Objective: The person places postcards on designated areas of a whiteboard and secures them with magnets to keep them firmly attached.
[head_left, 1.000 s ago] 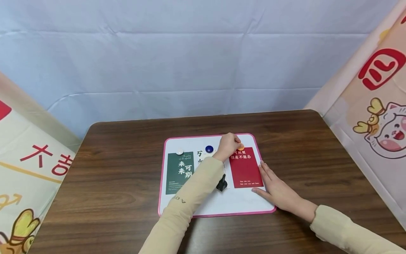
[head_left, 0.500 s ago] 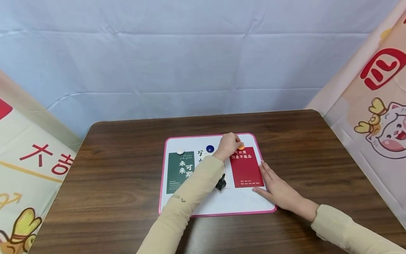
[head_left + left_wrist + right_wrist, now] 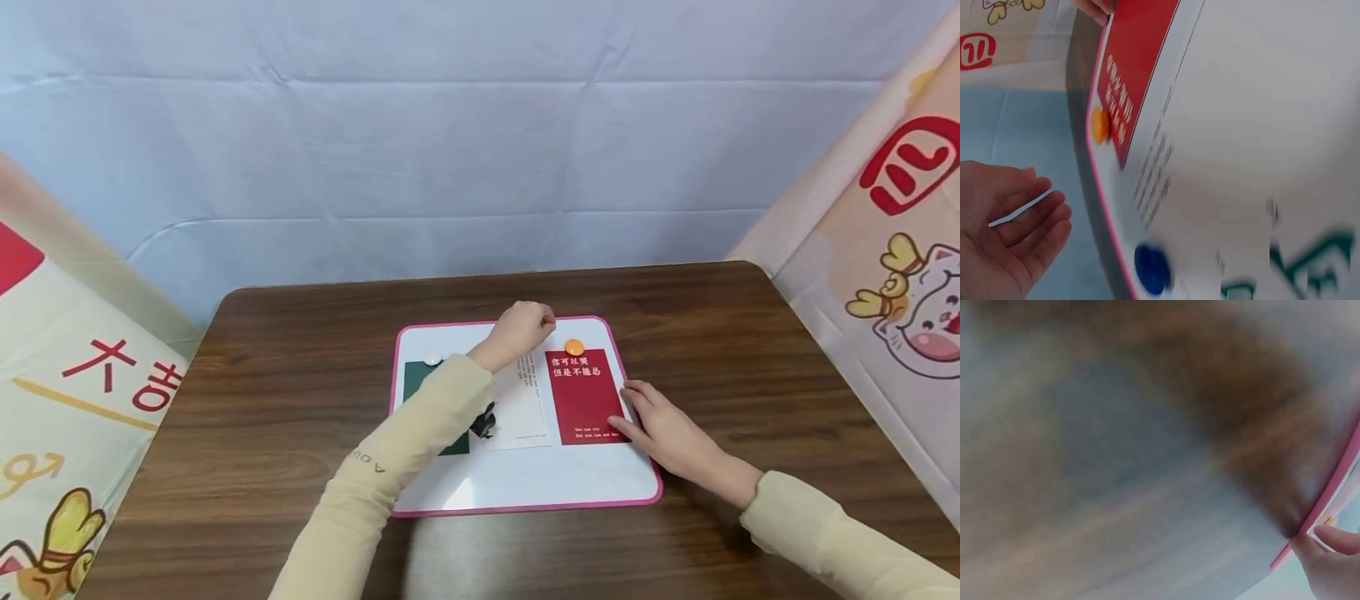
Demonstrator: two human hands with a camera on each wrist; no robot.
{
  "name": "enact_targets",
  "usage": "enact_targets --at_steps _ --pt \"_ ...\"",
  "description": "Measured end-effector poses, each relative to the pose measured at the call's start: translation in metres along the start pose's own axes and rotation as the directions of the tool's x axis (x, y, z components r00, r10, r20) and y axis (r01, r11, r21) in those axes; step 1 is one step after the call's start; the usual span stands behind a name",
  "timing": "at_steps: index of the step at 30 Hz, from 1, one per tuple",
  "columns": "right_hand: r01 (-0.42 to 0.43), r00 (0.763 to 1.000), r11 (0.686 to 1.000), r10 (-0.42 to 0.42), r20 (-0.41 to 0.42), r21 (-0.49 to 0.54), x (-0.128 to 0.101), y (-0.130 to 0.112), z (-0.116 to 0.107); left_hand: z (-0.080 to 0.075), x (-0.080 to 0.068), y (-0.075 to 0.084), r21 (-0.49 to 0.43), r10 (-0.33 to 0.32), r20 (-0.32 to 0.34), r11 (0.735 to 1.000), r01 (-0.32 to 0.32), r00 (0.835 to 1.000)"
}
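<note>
A white board with a pink rim [image 3: 525, 508] lies on the brown table [image 3: 262, 400]. A red card [image 3: 585, 396] lies on it with an orange magnet [image 3: 574, 347] on its top edge. My left hand [image 3: 525, 323] hovers just left of that magnet, fingers loosely curled and holding nothing; the left wrist view shows the hand [image 3: 1016, 237] bare, with the orange magnet [image 3: 1099, 125] and a blue magnet [image 3: 1150, 269] on the board. My right hand [image 3: 660, 427] lies flat, fingertips on the red card's lower right edge. A white card [image 3: 525, 404] and a green card [image 3: 415, 379] under a white magnet [image 3: 432, 358] lie to the left, partly hidden by my arm.
A pale blue cloth [image 3: 480, 167] hangs behind the table. Printed cartoon banners stand at the left [image 3: 75, 400] and right [image 3: 900, 250] sides. The right wrist view is blurred, showing only wood and the board's pink rim [image 3: 1335, 487].
My left hand has let go of the orange magnet and drawn back up and to the left. The right hand's fingertips have slid onto the red card's edge.
</note>
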State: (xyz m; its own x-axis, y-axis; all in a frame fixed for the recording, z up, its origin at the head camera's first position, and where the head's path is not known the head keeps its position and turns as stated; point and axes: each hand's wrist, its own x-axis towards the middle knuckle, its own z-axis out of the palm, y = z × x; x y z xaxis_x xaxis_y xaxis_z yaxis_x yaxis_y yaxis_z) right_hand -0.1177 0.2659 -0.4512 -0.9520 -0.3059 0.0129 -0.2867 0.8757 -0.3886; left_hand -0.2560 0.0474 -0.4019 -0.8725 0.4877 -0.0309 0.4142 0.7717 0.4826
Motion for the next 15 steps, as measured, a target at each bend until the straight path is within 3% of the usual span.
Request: enact_targets --at_steps 9,15 --pt "0.045 0.995 0.998 -0.048 -0.083 -0.04 0.01 0.009 -0.007 -0.024 -0.019 -0.022 0.077 0.075 0.073 0.994 -0.081 0.994" --pt "0.052 0.991 0.997 -0.06 -0.116 -0.064 0.017 0.02 -0.013 -0.036 -0.038 -0.044 0.093 0.119 0.073 0.988 -0.125 0.99"
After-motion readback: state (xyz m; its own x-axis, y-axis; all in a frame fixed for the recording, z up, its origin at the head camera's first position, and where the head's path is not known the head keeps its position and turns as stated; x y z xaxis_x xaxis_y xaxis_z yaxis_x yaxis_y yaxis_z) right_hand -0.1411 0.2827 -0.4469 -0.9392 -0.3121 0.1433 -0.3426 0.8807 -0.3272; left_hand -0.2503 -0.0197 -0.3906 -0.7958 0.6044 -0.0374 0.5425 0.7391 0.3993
